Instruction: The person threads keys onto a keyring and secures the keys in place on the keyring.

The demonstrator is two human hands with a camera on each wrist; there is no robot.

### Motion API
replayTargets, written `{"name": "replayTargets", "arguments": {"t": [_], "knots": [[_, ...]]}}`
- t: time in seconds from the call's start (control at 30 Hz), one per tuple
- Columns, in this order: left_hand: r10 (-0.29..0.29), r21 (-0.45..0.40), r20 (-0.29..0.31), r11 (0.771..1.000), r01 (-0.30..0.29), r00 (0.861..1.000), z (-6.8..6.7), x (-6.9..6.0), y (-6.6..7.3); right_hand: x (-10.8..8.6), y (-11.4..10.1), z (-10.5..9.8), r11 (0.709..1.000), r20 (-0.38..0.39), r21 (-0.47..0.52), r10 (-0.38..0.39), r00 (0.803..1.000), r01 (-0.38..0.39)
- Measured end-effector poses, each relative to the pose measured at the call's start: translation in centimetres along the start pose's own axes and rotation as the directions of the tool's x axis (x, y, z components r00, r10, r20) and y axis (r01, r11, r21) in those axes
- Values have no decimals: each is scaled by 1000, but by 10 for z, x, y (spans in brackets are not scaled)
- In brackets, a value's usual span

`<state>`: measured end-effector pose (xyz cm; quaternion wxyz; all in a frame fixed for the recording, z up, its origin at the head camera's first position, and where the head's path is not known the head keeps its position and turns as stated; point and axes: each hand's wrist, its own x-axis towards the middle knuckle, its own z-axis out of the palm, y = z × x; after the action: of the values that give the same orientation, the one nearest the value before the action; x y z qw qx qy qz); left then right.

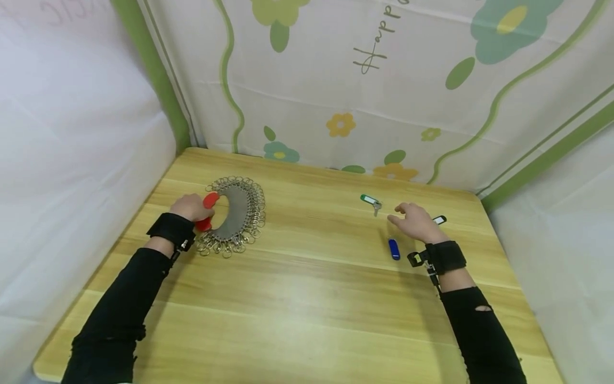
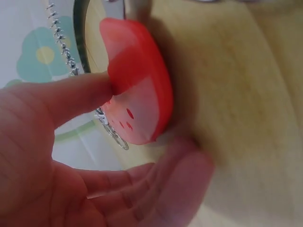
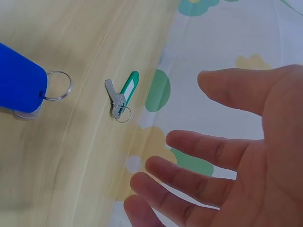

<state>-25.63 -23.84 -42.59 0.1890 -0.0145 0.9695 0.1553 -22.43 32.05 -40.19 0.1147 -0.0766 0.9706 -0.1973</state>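
Observation:
A grey crescent-shaped metal plate [image 1: 237,213], fringed with many small rings, lies on the left of the table. My left hand [image 1: 188,207] is at its red grip [image 1: 211,200]; in the left wrist view the thumb touches the red grip [image 2: 147,85], while the other fingers extend loosely below it. My right hand [image 1: 416,221] hovers with fingers spread and holds nothing. Around it lie a green tag [image 1: 369,199] with a key [image 1: 377,208], a blue tag [image 1: 394,249] and a black-edged tag [image 1: 439,219], partly behind the hand.
The wooden table [image 1: 288,298] has a patterned curtain [image 1: 307,96] along its far edge. White fabric [image 1: 72,160] hangs at the left side, with more white fabric [image 1: 566,213] at the right.

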Motion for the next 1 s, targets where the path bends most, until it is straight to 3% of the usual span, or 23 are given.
{"name": "replayTargets", "arguments": {"t": [0.4, 0.57, 0.67, 0.73, 0.83, 0.93, 1.0], "knots": [[69, -46, 19, 997, -68, 997, -1, 8, -5, -6, 3, 5, 999, -23, 51, -18, 1000, 19], [84, -117, 22, 990, -80, 996, 1, 9, -10, -9, 2, 4, 998, -29, 64, -27, 999, 29], [97, -233, 27, 969, -88, 995, 2, 8, -11, -10, 1, 2, 997, -43, 71, -30, 999, 33], [102, -344, 38, 935, -83, 994, 2, 6, -11, -11, 1, 0, 996, -53, 76, -34, 998, 38], [111, -533, 54, 844, -65, 992, 3, 5, -9, -11, 0, -3, 995, -60, 86, -40, 997, 45], [104, -718, 73, 696, -20, 992, 6, 6, -7, -12, -2, -4, 994, -58, 98, -45, 997, 50], [97, -789, 69, 615, -5, 993, 8, 7, -6, -13, -3, -4, 993, -56, 104, -48, 997, 54]]}}
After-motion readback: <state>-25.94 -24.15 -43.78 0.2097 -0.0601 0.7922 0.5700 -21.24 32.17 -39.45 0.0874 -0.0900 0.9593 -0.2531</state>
